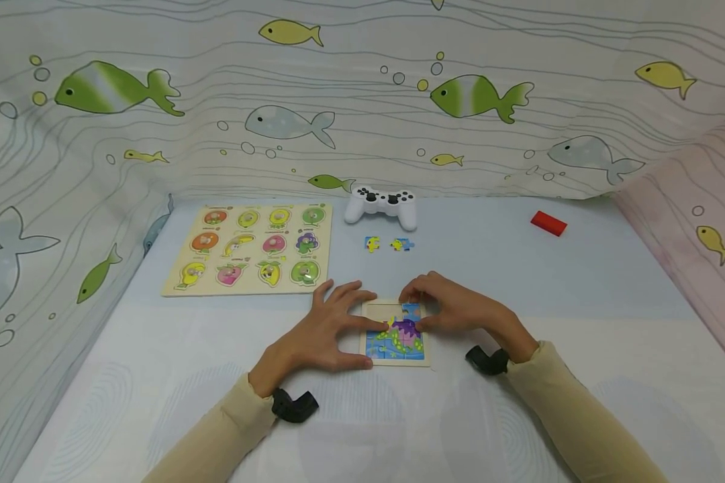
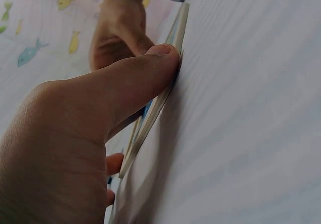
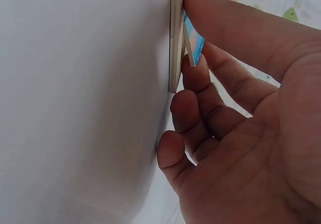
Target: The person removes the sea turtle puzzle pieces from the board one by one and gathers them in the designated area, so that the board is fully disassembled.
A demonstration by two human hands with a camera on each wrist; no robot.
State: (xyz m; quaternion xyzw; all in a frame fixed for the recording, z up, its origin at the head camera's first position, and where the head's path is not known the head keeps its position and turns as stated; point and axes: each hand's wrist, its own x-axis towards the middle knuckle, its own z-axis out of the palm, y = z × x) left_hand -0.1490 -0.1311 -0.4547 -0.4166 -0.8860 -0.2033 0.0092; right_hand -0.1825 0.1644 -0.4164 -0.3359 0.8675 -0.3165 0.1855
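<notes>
A small wooden jigsaw board (image 1: pixel 399 364) lies flat, its lower part filled with a purple, green and blue sea picture; bare wood shows at its upper left. My left hand (image 1: pixel 323 332) spreads over the board's left side, thumb (image 2: pixel 163 58) against the near edge and index fingertip on the picture. At the upper right, my right hand (image 1: pixel 456 302) holds a blue jigsaw piece (image 3: pixel 196 42) between thumb and curled fingers. That piece sits tilted, one edge raised from the board. Past the far edge lie two loose jigsaw pieces (image 1: pixel 371 243), yellow and blue.
A wooden fruit puzzle board (image 1: pixel 254 268) lies at the left, close to my left fingertips. A white game controller (image 1: pixel 382 206) rests at the back by the fish-patterned cloth wall (image 1: pixel 374 147). A red block (image 1: pixel 548 223) lies at the back right.
</notes>
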